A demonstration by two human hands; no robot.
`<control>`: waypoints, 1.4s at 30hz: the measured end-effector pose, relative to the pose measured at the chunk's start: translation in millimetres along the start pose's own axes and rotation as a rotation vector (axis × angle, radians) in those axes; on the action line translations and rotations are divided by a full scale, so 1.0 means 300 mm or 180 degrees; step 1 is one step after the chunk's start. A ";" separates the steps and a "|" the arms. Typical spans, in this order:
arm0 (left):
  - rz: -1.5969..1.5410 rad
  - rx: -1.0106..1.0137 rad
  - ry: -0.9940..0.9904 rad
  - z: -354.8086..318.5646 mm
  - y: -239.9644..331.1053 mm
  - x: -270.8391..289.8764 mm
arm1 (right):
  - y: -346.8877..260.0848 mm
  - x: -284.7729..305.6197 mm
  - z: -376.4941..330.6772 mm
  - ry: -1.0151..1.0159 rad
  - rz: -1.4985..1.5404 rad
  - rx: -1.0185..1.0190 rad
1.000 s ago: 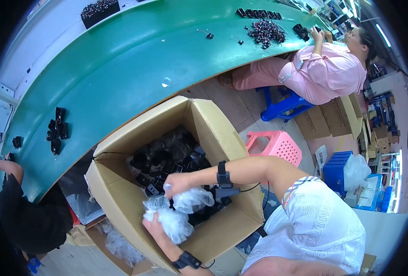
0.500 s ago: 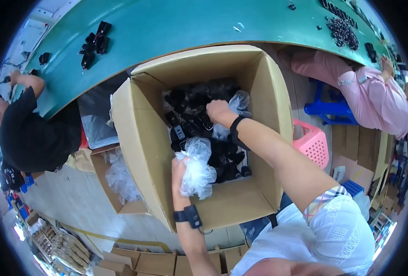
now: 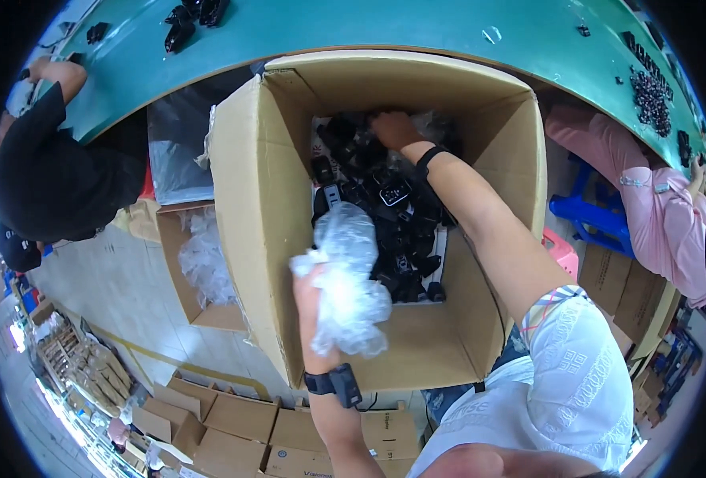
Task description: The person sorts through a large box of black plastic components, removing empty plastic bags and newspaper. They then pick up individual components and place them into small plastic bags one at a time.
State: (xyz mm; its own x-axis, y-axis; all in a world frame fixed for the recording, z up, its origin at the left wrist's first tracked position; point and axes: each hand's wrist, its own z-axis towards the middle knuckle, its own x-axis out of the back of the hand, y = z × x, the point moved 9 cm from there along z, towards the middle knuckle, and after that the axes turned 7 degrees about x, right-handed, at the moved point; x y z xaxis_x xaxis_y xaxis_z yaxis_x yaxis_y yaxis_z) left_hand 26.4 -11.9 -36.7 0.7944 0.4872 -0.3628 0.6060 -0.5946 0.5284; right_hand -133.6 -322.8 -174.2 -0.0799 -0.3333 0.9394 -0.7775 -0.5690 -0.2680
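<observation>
at the far left a person in a black shirt (image 3: 54, 187) has one arm over the left end of the green bench (image 3: 353, 30). right of that arm, a few black pieces (image 3: 181, 33) lie on the bench. below, on the floor, a low carton (image 3: 219, 318) full of crumpled clear plastic stands just beside the big open box (image 3: 240, 231); more brown cartons (image 3: 229, 416) sit lower down.

the left hand (image 3: 308, 296) is over the box's left side, fingers curled around a bunch of clear bags (image 3: 351, 287), thin, wrinkled and whitish where bundled. the bunch covers part of that hand and the near left of the black parts (image 3: 404, 239), which lie jumbled on the box bottom, small, blocky and dark.

the right hand (image 3: 394, 130) reaches down by the box's far wall; its fingertips are hidden, so i cannot tell how open it is or whether it holds anything. its forearm crosses the box's right side, blocking some of the view.

further right are a pink stool (image 3: 561, 253), mostly hidden, a blue stool (image 3: 590, 213) and a person in pink (image 3: 671, 231) by the bench's right end, where a heap of small dark pieces (image 3: 652, 102) lies.
</observation>
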 end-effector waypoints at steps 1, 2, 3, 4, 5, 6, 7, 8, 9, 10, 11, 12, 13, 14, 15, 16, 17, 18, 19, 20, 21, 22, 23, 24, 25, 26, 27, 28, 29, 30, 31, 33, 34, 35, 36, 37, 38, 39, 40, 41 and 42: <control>-0.0306 -0.0101 0.0124 -0.058 0.053 -0.093 | 0.027 -0.001 -0.018 0.0111 -0.0176 0.0333; -0.0611 -0.0194 0.0243 -0.117 0.104 -0.189 | 0.057 -0.002 -0.041 0.0214 -0.0357 0.0661; -0.0590 -0.0236 0.0320 -0.171 0.076 -0.134 | 0.005 0.002 -0.027 0.0239 -0.0292 0.0719; -0.0199 -0.0508 0.0569 -0.231 0.038 -0.037 | -0.040 -0.002 -0.021 0.0226 -0.0076 0.0573; 0.0188 -0.0764 0.0765 -0.265 0.033 0.010 | -0.047 0.002 -0.018 0.0210 0.0096 0.0395; 0.0176 -0.0767 0.0713 -0.248 0.044 -0.012 | -0.003 0.012 -0.017 0.0222 0.0053 0.0366; -0.0011 -0.0622 0.0606 -0.221 0.047 -0.046 | 0.060 0.030 -0.023 0.0329 0.0063 0.0354; -0.0199 -0.0472 0.0491 -0.185 0.053 -0.085 | 0.124 0.049 -0.035 0.0436 0.0063 0.0341; -0.0376 -0.0305 0.0494 -0.167 0.042 -0.075 | 0.106 0.050 -0.039 0.0390 0.0086 0.0349; 0.0279 -0.0185 0.0838 -0.161 0.056 -0.020 | 0.027 0.082 -0.029 0.0361 0.0010 0.0566; 0.0912 -0.0055 0.1124 -0.130 0.069 0.014 | -0.017 0.133 -0.029 0.0338 -0.0116 0.0773; 0.2259 -0.0424 0.0764 -0.095 0.124 -0.044 | -0.030 0.178 -0.027 0.0290 -0.0108 0.0796; 0.3571 -0.0798 0.0335 -0.072 0.150 -0.133 | -0.034 0.211 -0.023 0.0051 0.0120 0.0916; 0.4431 -0.0651 0.0684 -0.040 0.136 -0.199 | -0.018 0.233 -0.040 -0.0216 0.0314 0.1019; 0.5308 -0.0458 0.1072 -0.018 0.122 -0.248 | -0.019 0.259 -0.064 -0.0288 0.0304 0.1052; 0.5256 -0.0441 0.1123 0.018 0.103 -0.234 | 0.001 0.270 -0.069 -0.0567 0.0192 0.0754; 0.5721 -0.0035 0.0728 0.079 -0.001 -0.195 | 0.006 0.270 -0.083 -0.0842 0.0079 0.0459; 0.6163 0.0328 0.0294 0.136 -0.102 -0.164 | 0.009 0.277 -0.094 -0.0824 0.0035 0.0500; 0.6117 0.0282 0.0334 0.187 -0.158 -0.133 | 0.017 0.262 -0.107 -0.0808 -0.0064 0.0587; 0.6211 0.0239 0.0416 0.227 -0.209 -0.087 | -0.002 0.240 -0.107 -0.0788 -0.0139 0.0690; 0.6313 0.0222 0.0470 0.251 -0.241 -0.059 | -0.027 0.194 -0.099 -0.0859 -0.0198 0.0725; 0.6289 0.0212 0.0467 0.258 -0.252 -0.064 | -0.033 0.158 -0.100 -0.0868 -0.0221 0.0731; 0.6195 -0.0068 0.0634 0.256 -0.242 -0.078 | -0.037 0.133 -0.099 -0.0757 -0.0291 0.0744; 0.6109 -0.0329 0.0805 0.249 -0.234 -0.082 | -0.047 0.108 -0.095 -0.0642 -0.0338 0.0759; 0.6111 -0.0321 0.0802 0.252 -0.255 -0.086 | -0.045 0.078 -0.078 -0.0647 -0.0332 0.0758; 0.6123 -0.0273 0.0831 0.260 -0.282 -0.095 | -0.023 0.049 -0.054 -0.0745 -0.0530 0.0649; 0.6144 -0.0183 0.0860 0.256 -0.315 -0.072 | -0.023 0.020 -0.046 -0.0863 -0.0699 0.0551; 0.6151 -0.0150 0.0845 0.268 -0.337 -0.052 | -0.024 0.007 -0.043 -0.0886 -0.0677 0.0550; 0.6286 -0.0244 0.0876 0.291 -0.345 -0.043 | -0.020 0.036 -0.032 -0.0534 -0.0392 0.0498; 0.6403 -0.0290 0.0921 0.300 -0.358 -0.024 | -0.040 0.059 -0.031 -0.0212 -0.0092 0.0475; 0.6286 -0.0197 0.0794 0.292 -0.333 -0.042 | -0.049 0.088 -0.038 -0.0250 -0.0086 0.0481; 0.6172 -0.0087 0.0616 0.293 -0.299 -0.024 | -0.050 0.135 -0.047 -0.0895 -0.0434 0.0371; 0.6070 -0.0047 0.0412 0.294 -0.277 -0.042 | -0.038 0.183 -0.051 -0.0900 -0.0466 0.0374; 0.5809 -0.0248 0.0664 0.281 -0.217 -0.053 | -0.031 0.232 -0.056 -0.0872 -0.0438 0.0364; 0.5777 -0.0301 0.0651 0.281 -0.167 -0.080 | -0.005 0.288 -0.061 -0.0829 -0.0436 0.0333; 0.5645 -0.0187 0.0547 0.276 -0.133 -0.079 | 0.008 0.310 -0.071 -0.0836 -0.0459 0.0329; 0.5515 -0.0069 0.0448 0.264 -0.107 -0.085 | -0.005 0.313 -0.082 -0.0990 -0.0329 0.0546; 0.5544 0.0084 0.0504 0.247 -0.063 -0.118 | 0.003 0.329 -0.098 -0.1134 -0.0231 0.0732; 0.5533 0.0082 0.0489 0.240 -0.048 -0.121 | 0.007 0.329 -0.110 -0.1145 -0.0242 0.0724; 0.5576 -0.0059 0.0681 0.229 -0.016 -0.111 | 0.016 0.307 -0.134 -0.1329 -0.0483 0.0678; 0.5612 -0.0212 0.0911 0.209 0.018 -0.092 | 0.026 0.289 -0.145 -0.1487 -0.0729 0.0655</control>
State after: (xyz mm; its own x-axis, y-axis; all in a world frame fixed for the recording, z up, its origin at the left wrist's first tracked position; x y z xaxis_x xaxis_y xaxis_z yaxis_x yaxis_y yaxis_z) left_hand 10.3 -68.8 -71.9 0.4016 -0.5439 0.7368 -0.8759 -0.4631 0.1356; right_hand -173.9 -323.4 -85.6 0.3980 -0.4551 0.7966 -0.6008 -0.7855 -0.1485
